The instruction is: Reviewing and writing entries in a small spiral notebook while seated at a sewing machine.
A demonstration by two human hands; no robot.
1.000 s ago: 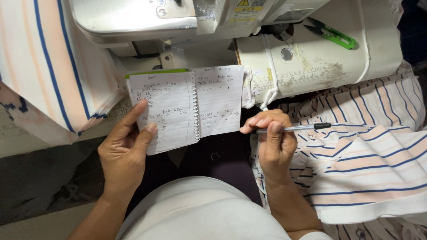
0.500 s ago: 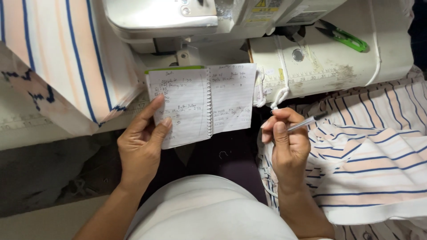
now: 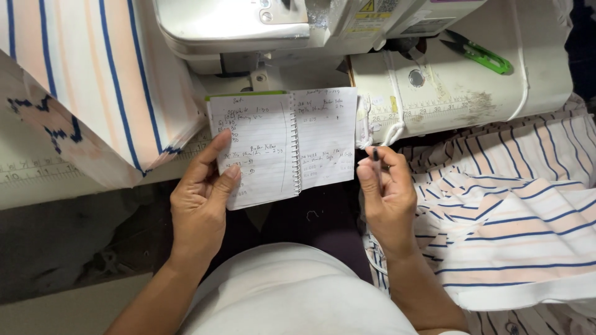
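Observation:
My left hand (image 3: 202, 201) holds a small spiral-bound notebook (image 3: 285, 142) open by its left page, thumb on the paper. Both lined pages carry handwriting and the cover edge is green. My right hand (image 3: 386, 195) is closed around a pen (image 3: 376, 156), now held nearly upright just right of the notebook's right page. The pen's lower part is hidden in my fingers.
A white sewing machine (image 3: 347, 37) stands on its table just beyond the notebook, with green thread snips (image 3: 479, 53) on top. Striped fabric lies at the upper left (image 3: 93, 80) and piled at the right (image 3: 515, 211). A ruler strip (image 3: 37, 174) runs along the table edge.
The pen has swung from pointing right to standing nearly upright, and my right hand has moved closer to the notebook. My left hand keeps its hold.

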